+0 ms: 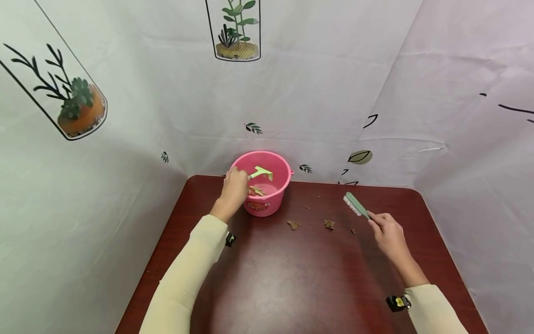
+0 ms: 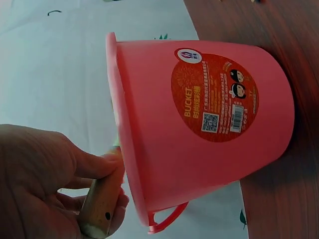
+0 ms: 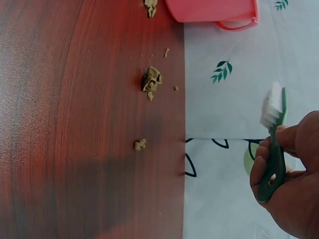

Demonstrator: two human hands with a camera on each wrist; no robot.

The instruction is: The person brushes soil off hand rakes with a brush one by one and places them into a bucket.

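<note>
My left hand [image 1: 235, 188] is at the near left rim of a pink bucket [image 1: 272, 204] and grips a small garden hand tool. Its light green, branching metal head [image 1: 262, 172] is over the bucket's opening, and its wooden handle [image 2: 102, 201] shows between thumb and fingers in the left wrist view. Inside the bucket lies another light green piece [image 1: 257, 191], partly hidden by the rim. Off to the right, my right hand [image 1: 388, 234] holds a green brush [image 1: 356, 203] by its handle, raised over the table with its white bristles [image 3: 271, 105] facing left.
Crumpled brown bits lie on the dark red table [image 1: 267, 287]: one piece [image 1: 294, 225] near the bucket, a clump [image 1: 329, 224] in the middle, a small crumb [image 1: 352, 231] toward the brush. Patterned white cloth [image 1: 317, 102] hangs behind the table and at both sides.
</note>
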